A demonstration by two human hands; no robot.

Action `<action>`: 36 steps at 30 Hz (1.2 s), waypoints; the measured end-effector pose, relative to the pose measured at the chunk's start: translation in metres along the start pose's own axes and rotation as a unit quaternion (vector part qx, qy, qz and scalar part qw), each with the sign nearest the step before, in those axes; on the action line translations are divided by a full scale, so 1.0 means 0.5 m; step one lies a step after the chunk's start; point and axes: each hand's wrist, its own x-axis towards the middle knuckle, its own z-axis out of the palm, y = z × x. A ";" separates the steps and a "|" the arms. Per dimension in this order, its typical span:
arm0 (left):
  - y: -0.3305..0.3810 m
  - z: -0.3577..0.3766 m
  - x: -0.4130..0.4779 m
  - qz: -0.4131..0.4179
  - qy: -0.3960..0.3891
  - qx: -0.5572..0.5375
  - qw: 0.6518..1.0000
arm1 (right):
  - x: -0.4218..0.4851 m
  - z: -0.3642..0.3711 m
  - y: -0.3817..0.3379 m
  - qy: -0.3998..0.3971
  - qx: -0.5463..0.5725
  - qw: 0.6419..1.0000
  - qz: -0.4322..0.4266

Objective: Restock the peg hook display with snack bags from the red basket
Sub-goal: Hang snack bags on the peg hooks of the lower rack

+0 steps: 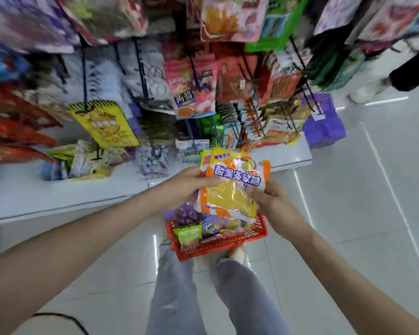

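Observation:
A yellow and orange snack bag [232, 182] with blue lettering is held up over the red basket [218, 245]. My left hand [189, 182] grips its left edge and my right hand [269, 199] pinches its right edge. More bags seem stacked behind it in the same grip. The basket stands on the floor between me and the display base, holding several bags, among them a green one [188, 234] and a purple one [186, 213]. The peg hook display [198, 93] rises in front, hung with many bags.
A white base shelf [58, 197] runs under the hooks with loose bags lying on it. A purple box [323, 122] stands at the display's right end. Another person's legs [397, 76] show at the far right. My legs and the tiled floor are below.

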 end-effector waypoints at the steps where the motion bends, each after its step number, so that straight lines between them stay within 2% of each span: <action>1: 0.034 0.011 -0.040 0.009 0.011 0.002 1.000 | -0.022 0.014 -0.038 -0.004 0.018 1.000 -0.016; 3: 0.089 0.025 -0.115 0.035 0.029 0.017 0.999 | -0.063 0.040 -0.112 -0.007 0.026 0.998 -0.061; 7: 0.164 0.031 -0.227 0.102 0.087 0.064 0.989 | -0.109 0.075 -0.231 -0.014 -0.069 0.989 -0.131; 10: 0.202 0.024 -0.288 0.132 0.127 0.057 0.981 | -0.122 0.105 -0.289 -0.035 -0.105 0.980 -0.164; 14: 0.231 -0.009 -0.341 0.143 0.155 0.020 0.977 | -0.129 0.142 -0.343 -0.003 -0.107 0.977 -0.182; 20: 0.252 -0.066 -0.385 0.188 0.209 0.023 0.959 | -0.125 0.197 -0.395 -0.082 -0.110 0.966 -0.218; 26: 0.262 -0.160 -0.436 0.220 0.261 -0.011 0.940 | -0.080 0.228 -0.433 -0.028 -0.109 0.969 -0.219; 29: 0.259 -0.207 -0.450 0.215 0.285 -0.021 0.934 | -0.073 0.253 -0.452 -0.034 -0.194 0.950 -0.244; 36: 0.265 -0.245 -0.447 0.236 0.275 -0.007 0.932 | -0.073 0.363 -0.456 -0.092 -0.327 0.892 -0.297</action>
